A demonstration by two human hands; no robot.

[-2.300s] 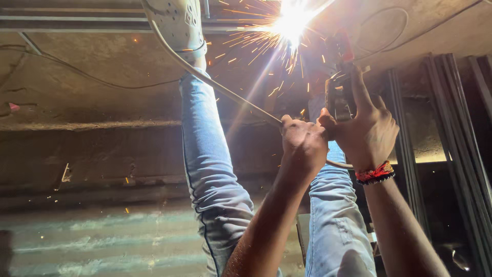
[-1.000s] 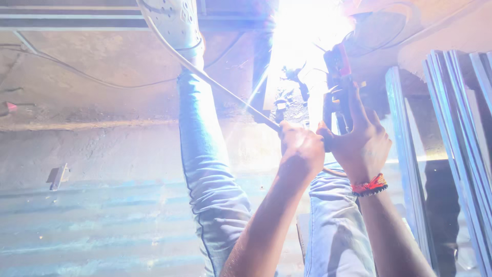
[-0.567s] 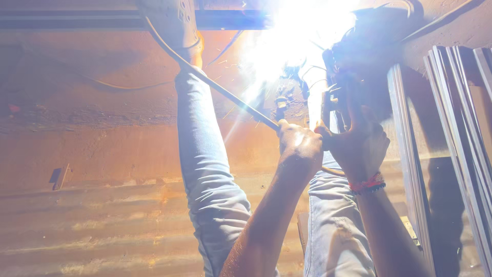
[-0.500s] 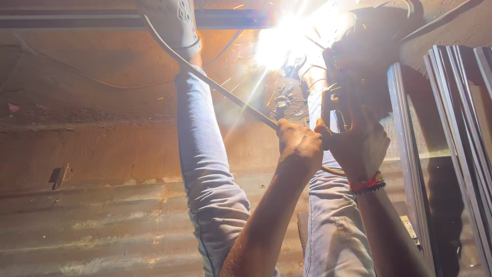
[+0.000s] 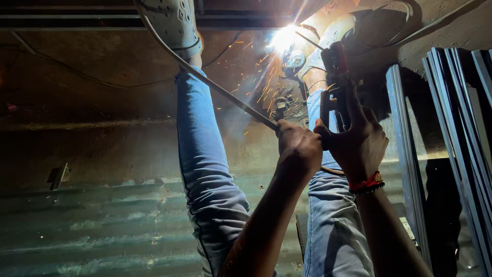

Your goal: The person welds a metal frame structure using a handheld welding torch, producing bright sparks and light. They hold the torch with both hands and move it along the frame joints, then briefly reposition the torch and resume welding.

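My right hand (image 5: 359, 141) is closed around a welding electrode holder (image 5: 334, 77) with a red grip, and a red thread band sits on that wrist. The holder's rod points up the frame to a bright welding arc (image 5: 284, 38) that throws orange sparks. Touching it on the left, my left hand (image 5: 300, 146) is a fist around the dark welding cable (image 5: 220, 92). That cable runs diagonally to the upper left, across my jeans-clad left leg (image 5: 205, 154). The metal at the arc is lost in glare.
My right leg (image 5: 333, 225) lies under both forearms. A light shoe (image 5: 171, 23) is at the top. Several grey metal frame bars (image 5: 451, 128) stand along the right. Corrugated sheet (image 5: 92, 231) covers the lower left, with a thin wire (image 5: 77, 74) on the dusty floor.
The arc's glare has shrunk from a wide white wash to a small bright spot with sparks. Both hands keep their grips and have barely moved.
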